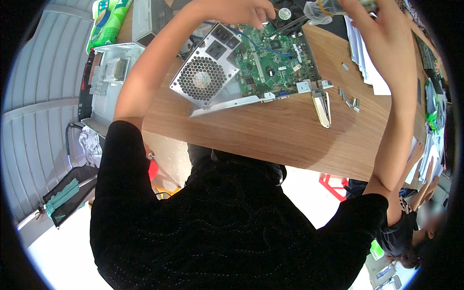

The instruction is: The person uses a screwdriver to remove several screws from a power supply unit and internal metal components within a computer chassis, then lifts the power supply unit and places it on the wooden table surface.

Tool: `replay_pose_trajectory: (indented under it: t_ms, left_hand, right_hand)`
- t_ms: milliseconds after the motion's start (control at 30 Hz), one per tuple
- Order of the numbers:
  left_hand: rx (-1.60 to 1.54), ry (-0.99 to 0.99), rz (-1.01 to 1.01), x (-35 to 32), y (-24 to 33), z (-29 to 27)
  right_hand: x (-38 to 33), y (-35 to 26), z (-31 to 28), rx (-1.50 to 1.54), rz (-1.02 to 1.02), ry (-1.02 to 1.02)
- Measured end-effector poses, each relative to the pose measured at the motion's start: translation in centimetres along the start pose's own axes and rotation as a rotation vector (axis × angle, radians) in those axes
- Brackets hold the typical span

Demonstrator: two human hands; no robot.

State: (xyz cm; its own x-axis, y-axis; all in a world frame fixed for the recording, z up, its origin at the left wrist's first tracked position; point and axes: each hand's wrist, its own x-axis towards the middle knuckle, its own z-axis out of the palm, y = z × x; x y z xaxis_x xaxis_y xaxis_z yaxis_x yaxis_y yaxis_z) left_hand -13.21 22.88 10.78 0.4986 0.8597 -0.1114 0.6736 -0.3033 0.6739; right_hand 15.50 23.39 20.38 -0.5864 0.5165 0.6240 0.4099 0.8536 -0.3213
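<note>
At the far side of the table lies an open computer chassis with a green motherboard (261, 72) and a silver power supply (200, 79). My left hand (253, 12) is over the board's far edge, fingers curled together beside a black fan (285, 14); what they pinch, if anything, is hidden. My right hand (386, 38), at the upper right, is closed around a screwdriver-like tool with a clear handle (321, 12). Its thin metal shaft slants left and down toward the board. The right fingertips are partly cut off by the picture's top edge.
A cream stapler (322, 108) touches the chassis's near right corner, with loose staple strips (348, 100) beside it. Paper stacks (365, 63) lie to the right. At left are a metal casing (108, 82) and a green package (108, 24). Another person (403, 237) sits at right.
</note>
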Motion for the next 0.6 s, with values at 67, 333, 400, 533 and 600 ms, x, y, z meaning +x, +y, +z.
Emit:
replay_pose_trajectory:
  t_ms: [67,333,400,533,600]
  left_hand:
    - [0.036,0.008,0.078,0.8,0.1,0.1]
    - [-0.088,0.098,-0.238,0.9,3.5,0.0]
    - [-0.038,0.194,-0.289,0.2,4.1,-0.4]
    - [0.149,0.548,-0.127,-5.1,5.2,-1.2]
    - [0.364,0.674,-0.175,-11.1,5.8,-1.3]
  right_hand:
    - [-1.3,0.8,-0.7,0.032,0.077,0.112]
    - [0.7,0.0,-3.8,0.454,0.297,0.090]
    - [1.9,0.1,-4.6,0.535,0.291,-0.091]
    - [-3.7,4.1,-5.3,0.364,0.348,0.405]
    - [-8.4,7.5,-5.9,0.488,0.356,0.545]
